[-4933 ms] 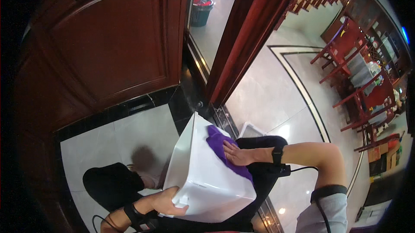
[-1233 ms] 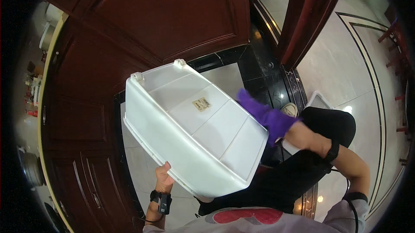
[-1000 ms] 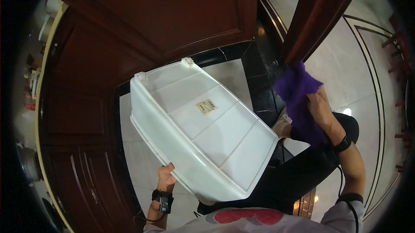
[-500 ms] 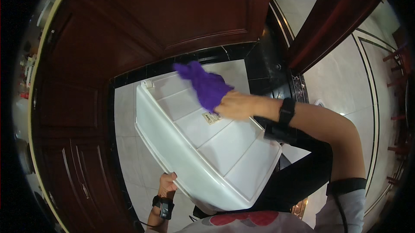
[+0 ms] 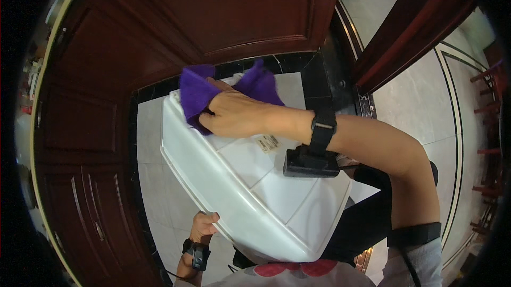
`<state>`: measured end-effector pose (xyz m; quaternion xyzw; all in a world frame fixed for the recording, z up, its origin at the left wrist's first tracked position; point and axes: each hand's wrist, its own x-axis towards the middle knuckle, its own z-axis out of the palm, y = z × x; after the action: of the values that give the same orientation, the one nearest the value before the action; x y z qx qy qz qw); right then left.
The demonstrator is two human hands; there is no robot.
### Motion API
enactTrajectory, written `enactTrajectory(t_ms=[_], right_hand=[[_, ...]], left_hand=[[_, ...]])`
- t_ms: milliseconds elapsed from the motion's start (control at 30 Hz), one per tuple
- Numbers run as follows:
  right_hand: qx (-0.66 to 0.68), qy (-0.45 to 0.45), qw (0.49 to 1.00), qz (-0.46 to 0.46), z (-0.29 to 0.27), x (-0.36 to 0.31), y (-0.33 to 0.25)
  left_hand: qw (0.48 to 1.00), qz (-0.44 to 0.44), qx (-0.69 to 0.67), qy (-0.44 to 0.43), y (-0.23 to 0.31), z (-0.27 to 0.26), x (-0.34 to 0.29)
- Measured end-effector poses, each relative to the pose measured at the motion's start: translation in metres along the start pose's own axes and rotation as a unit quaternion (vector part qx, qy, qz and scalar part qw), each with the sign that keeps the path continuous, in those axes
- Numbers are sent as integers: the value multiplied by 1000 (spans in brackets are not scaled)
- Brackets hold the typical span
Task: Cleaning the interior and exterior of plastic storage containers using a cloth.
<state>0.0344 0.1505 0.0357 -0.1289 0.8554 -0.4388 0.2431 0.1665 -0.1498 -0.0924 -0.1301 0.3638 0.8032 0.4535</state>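
Observation:
A white plastic storage box [image 5: 223, 188] lies tilted across my lap, its ribbed panel facing up and a small printed label [image 5: 269, 144] on that panel. My left hand [image 5: 203, 226] is closed round the box's lower left rim; some fingers are hidden beneath it. A purple cloth [image 5: 198, 93] is bunched in my right hand [image 5: 234, 114], which presses it at the far left corner of the box. Part of the cloth spreads loosely to the right of the knuckles. That corner is mostly covered by the cloth and hand.
Dark red wooden cabinets [image 5: 229, 13] stand ahead and to the left, above a black stone base strip [image 5: 287, 62]. A dark wooden post [image 5: 412, 31] rises at the right. Pale tiles [image 5: 151, 143] lie under the box, and red chairs [image 5: 489, 109] stand far right.
My right hand has moved left and a little away from me with the purple cloth, from over the panel to the far left corner. My left hand keeps its hold on the rim.

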Motion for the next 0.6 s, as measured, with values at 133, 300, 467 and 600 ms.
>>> enactTrajectory(t_ms=[133, 300, 467, 600], right_hand=[[-170, 88, 967, -165, 18, 25, 66], [-140, 108, 983, -56, 14, 19, 96], [-210, 124, 969, 38, 24, 0, 81], [-201, 157, 966, 40, 32, -33, 96]], left_hand=[[997, 11, 36, 69, 0, 12, -6], [999, 14, 8, 42, 2, 17, 1], [999, 20, 41, 26, 3, 18, -3], [985, 71, 156, -24, -2, 8, -1]])
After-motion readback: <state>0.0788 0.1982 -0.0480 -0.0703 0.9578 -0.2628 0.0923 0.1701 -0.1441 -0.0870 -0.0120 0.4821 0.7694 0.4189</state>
